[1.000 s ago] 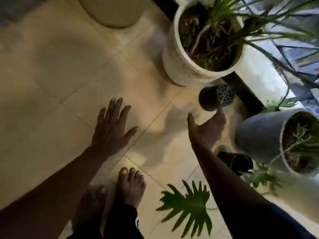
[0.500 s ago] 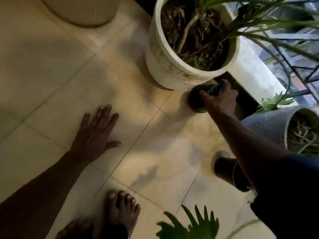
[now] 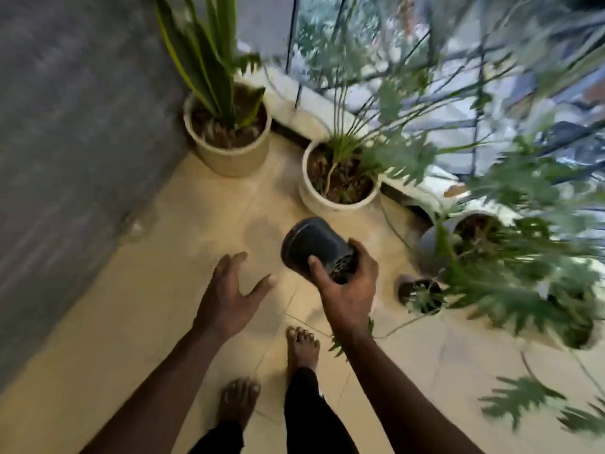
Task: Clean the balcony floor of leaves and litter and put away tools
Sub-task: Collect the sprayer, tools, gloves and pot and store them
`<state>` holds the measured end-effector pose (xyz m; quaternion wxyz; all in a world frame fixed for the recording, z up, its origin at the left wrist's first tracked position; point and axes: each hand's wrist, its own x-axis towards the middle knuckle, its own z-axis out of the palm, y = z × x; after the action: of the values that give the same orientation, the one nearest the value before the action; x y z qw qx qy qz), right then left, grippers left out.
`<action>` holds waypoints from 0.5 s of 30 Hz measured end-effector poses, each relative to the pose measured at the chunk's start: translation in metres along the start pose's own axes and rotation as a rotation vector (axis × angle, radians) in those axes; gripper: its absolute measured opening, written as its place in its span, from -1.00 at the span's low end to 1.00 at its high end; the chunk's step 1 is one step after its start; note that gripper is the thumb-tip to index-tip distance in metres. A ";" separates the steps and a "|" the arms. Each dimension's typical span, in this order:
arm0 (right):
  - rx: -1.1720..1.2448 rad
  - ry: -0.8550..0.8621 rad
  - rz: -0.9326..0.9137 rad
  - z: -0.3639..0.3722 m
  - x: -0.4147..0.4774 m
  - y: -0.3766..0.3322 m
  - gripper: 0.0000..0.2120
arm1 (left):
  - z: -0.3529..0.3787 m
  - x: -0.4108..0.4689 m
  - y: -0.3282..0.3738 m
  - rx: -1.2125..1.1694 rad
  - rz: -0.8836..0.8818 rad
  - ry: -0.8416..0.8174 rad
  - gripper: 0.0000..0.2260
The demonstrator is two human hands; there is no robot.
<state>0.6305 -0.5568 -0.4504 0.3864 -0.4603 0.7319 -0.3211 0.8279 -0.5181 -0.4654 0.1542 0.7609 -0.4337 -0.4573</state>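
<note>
Black plastic pot (image 3: 311,245), tipped sideways, is gripped at its base by our R hand (image 3: 348,286), above the floor tiles (image 3: 183,231). L hand (image 3: 229,290): fingers spread, holding nothing, beside it.

The left forearm (image 3: 157,388) enters from the lower left of the frame and the right forearm (image 3: 393,388) from the lower right. Both are bare along all that shows, with no sleeve edge in view. The left hand (image 3: 229,296) and right hand (image 3: 350,290), near the middle of the frame, are bare too. At lower centre are a bare left foot (image 3: 237,401) and a bare right foot (image 3: 302,345). Plain dark trousers (image 3: 307,417), narrow in the leg, cover both legs down to the ankles.
</note>
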 end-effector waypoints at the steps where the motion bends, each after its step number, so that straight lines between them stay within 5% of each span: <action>1: 0.021 0.000 -0.039 -0.012 -0.019 -0.034 -0.20 | -0.027 -0.021 0.023 -0.046 -0.004 0.003 -0.23; 9: 0.422 0.203 -0.163 -0.121 -0.137 -0.268 -0.35 | -0.186 -0.174 0.186 -0.498 0.078 -0.211 0.19; 15: 0.754 0.356 -0.268 -0.227 -0.204 -0.363 -0.38 | -0.219 -0.267 0.312 -0.708 0.398 -0.463 -0.23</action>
<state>0.6459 -0.4766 0.0171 0.3500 -0.3154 0.5524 -0.6877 0.7932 -0.5193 -0.0012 0.3883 0.4413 -0.4114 -0.6966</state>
